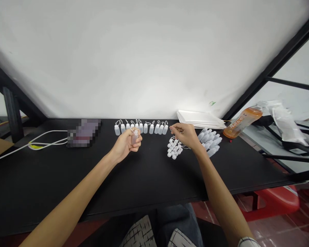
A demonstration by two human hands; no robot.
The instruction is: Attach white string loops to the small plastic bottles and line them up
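My left hand (126, 144) is shut on a small translucent plastic dropper bottle (135, 137), held upright with a white loop at its top. My right hand (185, 135) hangs over the black table (144, 178), its fingertips pinched together. Whether they hold a thin white thread is too small to tell. Just below lies a cluster of small white tethered caps (174, 148). A heap of capped-off white bottle bodies (209, 141) lies to the right of that hand. A row of small capped bottles (141, 128) stands along the back edge.
A stack of white sheets (201, 119) lies at the back right, next to an orange drink bottle (243, 122). On the left are a pixelated flat object (83, 133) and a white cable (47, 142). A red stool (273, 204) stands on the floor at right.
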